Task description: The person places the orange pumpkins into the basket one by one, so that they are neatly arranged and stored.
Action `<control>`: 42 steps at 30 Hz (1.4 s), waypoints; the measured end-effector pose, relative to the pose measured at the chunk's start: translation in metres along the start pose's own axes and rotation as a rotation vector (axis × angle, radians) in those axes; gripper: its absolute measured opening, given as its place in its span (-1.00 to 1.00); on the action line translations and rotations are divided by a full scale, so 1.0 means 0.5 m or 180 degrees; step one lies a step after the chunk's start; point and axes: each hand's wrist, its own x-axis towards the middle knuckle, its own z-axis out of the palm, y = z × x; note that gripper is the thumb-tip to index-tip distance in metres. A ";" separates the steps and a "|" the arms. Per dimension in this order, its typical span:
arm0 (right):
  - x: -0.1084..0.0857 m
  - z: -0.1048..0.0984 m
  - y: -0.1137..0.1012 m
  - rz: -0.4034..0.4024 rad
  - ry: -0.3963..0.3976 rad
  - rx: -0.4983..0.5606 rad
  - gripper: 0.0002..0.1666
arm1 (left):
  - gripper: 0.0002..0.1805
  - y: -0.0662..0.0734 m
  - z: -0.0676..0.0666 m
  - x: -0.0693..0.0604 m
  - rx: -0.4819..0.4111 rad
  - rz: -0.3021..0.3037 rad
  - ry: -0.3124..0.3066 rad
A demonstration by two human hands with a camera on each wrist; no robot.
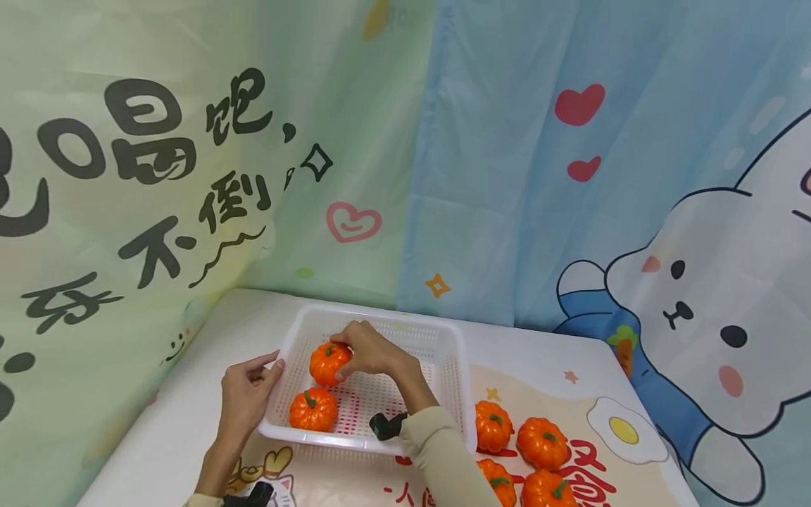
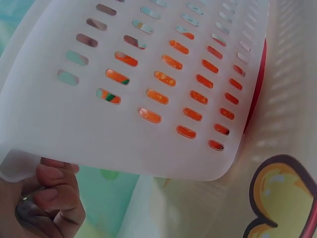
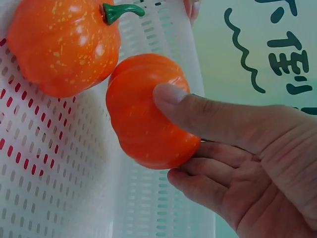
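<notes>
A white perforated plastic basket [image 1: 374,445] stands on the table with two small orange toy pumpkins inside. My right hand [image 1: 374,350] reaches over the basket and grips the farther pumpkin [image 1: 326,364] near the left wall. Seen from the right wrist, the thumb lies across this pumpkin [image 3: 143,114] and the fingers are on its far side. The other pumpkin [image 1: 313,410], with a green stem, sits beside it toward the near left corner. At the basket's left rim, my left hand [image 1: 247,394] pinches the edge; the left wrist view shows its curled fingers [image 2: 57,191] by the rim.
Several more orange pumpkins lie right of the basket, among them one [image 1: 543,443] on the printed mat [image 1: 516,391]. The white table [image 1: 253,317] meets a hanging printed curtain [image 1: 355,169] behind and at the left.
</notes>
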 end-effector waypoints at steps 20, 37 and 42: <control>0.020 0.039 0.042 0.0106 -0.0075 0.0014 -0.24 | -0.62 0.001 0.003 -0.002 0.0005 -0.0028 -0.0052; 0.032 0.046 0.043 0.0188 -0.0075 0.0123 -0.16 | -0.61 0.004 -0.001 0.000 -0.0024 -0.0055 -0.0026; 0.027 0.044 0.042 0.0259 -0.0076 0.0001 -0.10 | -0.61 0.003 0.000 -0.001 -0.0025 -0.0059 -0.0034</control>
